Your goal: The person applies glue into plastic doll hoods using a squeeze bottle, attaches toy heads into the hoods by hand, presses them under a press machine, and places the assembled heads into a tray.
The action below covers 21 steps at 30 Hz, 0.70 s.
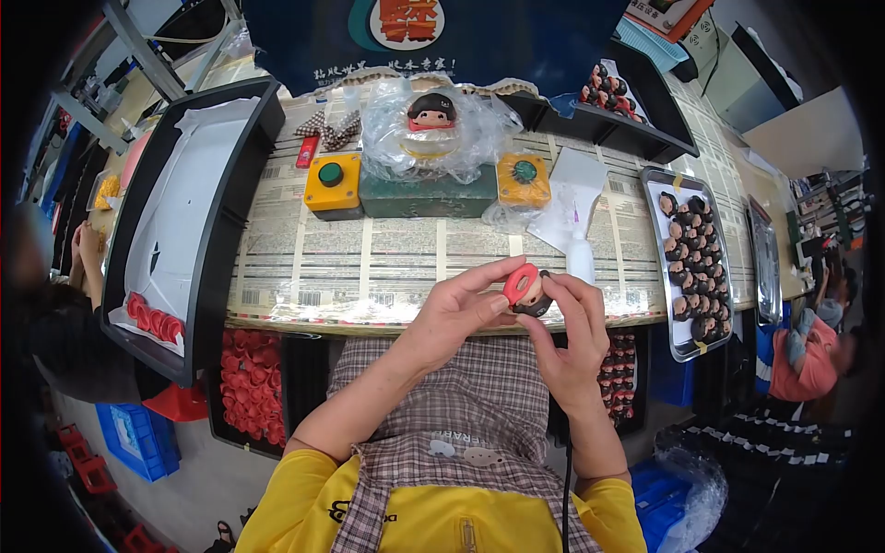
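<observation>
While the left hand (461,304) pinches a red ring-shaped piece (522,284) between thumb and fingers, the right hand's (570,336) fingers grip a small black-haired doll head (536,300). Both pieces meet above the table's (369,276) near edge.

Two yellow boxes (318,195), two green buttons (330,174)

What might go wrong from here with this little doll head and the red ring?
Both hands, left hand and right hand, work right by the table's front edge, so a slip might send the doll head or red ring off it. The ring could also end up crooked on the head. On the tray, crowded heads might scuff each other.
</observation>
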### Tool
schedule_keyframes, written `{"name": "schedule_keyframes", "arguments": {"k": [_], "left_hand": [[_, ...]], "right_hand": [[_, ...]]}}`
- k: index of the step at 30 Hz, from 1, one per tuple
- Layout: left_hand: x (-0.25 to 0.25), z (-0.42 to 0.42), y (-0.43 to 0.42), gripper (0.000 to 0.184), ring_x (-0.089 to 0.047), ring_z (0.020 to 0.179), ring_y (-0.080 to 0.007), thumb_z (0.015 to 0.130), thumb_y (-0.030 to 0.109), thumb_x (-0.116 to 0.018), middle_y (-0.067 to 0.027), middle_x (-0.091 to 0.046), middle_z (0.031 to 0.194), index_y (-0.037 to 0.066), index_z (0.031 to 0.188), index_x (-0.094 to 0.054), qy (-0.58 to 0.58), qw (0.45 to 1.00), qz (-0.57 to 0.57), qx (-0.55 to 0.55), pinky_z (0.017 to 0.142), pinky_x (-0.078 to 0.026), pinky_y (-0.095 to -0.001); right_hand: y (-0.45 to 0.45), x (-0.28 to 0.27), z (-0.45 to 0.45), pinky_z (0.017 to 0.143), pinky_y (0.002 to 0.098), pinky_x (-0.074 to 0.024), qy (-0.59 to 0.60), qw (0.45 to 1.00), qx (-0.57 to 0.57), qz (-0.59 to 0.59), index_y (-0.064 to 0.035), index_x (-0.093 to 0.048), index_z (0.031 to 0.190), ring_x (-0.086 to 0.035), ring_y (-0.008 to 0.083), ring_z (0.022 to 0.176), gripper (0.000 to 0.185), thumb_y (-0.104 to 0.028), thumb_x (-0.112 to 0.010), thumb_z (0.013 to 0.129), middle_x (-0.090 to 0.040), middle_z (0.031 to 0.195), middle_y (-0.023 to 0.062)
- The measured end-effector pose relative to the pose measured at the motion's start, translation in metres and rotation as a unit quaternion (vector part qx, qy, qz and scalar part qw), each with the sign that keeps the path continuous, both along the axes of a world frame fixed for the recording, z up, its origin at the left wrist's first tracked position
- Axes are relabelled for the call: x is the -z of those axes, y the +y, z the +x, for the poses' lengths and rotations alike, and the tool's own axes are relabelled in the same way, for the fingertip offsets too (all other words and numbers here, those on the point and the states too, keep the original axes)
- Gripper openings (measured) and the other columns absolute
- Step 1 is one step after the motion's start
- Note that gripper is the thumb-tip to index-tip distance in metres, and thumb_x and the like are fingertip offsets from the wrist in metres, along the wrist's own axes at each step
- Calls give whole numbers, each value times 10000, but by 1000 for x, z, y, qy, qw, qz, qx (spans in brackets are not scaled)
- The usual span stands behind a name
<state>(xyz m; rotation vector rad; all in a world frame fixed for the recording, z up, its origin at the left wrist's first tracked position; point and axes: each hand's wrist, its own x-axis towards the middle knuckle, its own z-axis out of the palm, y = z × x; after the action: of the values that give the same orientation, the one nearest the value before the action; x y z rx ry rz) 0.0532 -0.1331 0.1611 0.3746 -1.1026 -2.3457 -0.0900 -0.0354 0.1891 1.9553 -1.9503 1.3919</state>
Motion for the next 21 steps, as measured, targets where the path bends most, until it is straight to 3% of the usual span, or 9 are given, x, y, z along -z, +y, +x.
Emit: {"name": "schedule_keyframes", "arguments": {"k": [8, 11, 15, 17, 20, 21], "left_hand": [[6, -3, 8, 488, -508, 1215, -201, 941, 76, -536, -126, -482, 1348, 18, 1399, -378, -2, 1000, -4, -29, 995, -467, -348], [5, -7, 10, 428, -561, 1104, -161, 940, 51, -541, -103, -523, 1238, 30, 1343, -400, 12, 998, -11, -68, 950, -476, -292], [2, -14, 13, 334, -570, 1031, -132, 935, 48, -550, -89, -518, 1169, 53, 1231, -398, 10, 998, 2, -67, 891, -491, -290], [3, -17, 13, 283, -572, 1009, -125, 941, 53, -542, -84, -542, 1124, 63, 1189, -405, 1, 998, -7, -63, 862, -497, -287], [-8, -5, -5, 227, -583, 980, -130, 947, 76, -543, -77, -574, 1076, 73, 1140, -425, 32, 996, 82, 12, 826, -502, -279], [-11, 1, -14, 214, -587, 974, -133, 948, 84, -545, -78, -582, 1068, 75, 1128, -430, 18, 998, 56, 15, 820, -504, -279]], "right_hand": [[-1, 18, -4, 744, 370, -491, 52, 997, -18, -48, 35, -565, 1201, -571, 315, 934, 559, -9, -774, 684, -560, 1147, 188], [-5, 15, -3, 769, 395, -489, 65, 997, -28, -36, 70, -510, 1245, -565, 345, 952, 633, -35, -772, 679, -536, 1179, 218], [-13, 12, 3, 798, 433, -483, 122, 992, -2, -27, 108, -457, 1256, -552, 388, 968, 701, -64, -762, 649, -504, 1192, 258], [-19, 16, -3, 785, 438, -486, 127, 991, -10, -42, 110, -487, 1200, -555, 398, 928, 626, -49, -731, 646, -525, 1127, 266], [-29, 8, -6, 769, 435, -488, 152, 984, -57, -73, 112, -505, 1152, -562, 388, 874, 532, -35, -700, 680, -547, 1048, 252], [-34, 2, -4, 775, 428, -487, 146, 984, -84, -61, 108, -507, 1145, -562, 382, 884, 525, -38, -701, 680, -548, 1045, 245]]}}
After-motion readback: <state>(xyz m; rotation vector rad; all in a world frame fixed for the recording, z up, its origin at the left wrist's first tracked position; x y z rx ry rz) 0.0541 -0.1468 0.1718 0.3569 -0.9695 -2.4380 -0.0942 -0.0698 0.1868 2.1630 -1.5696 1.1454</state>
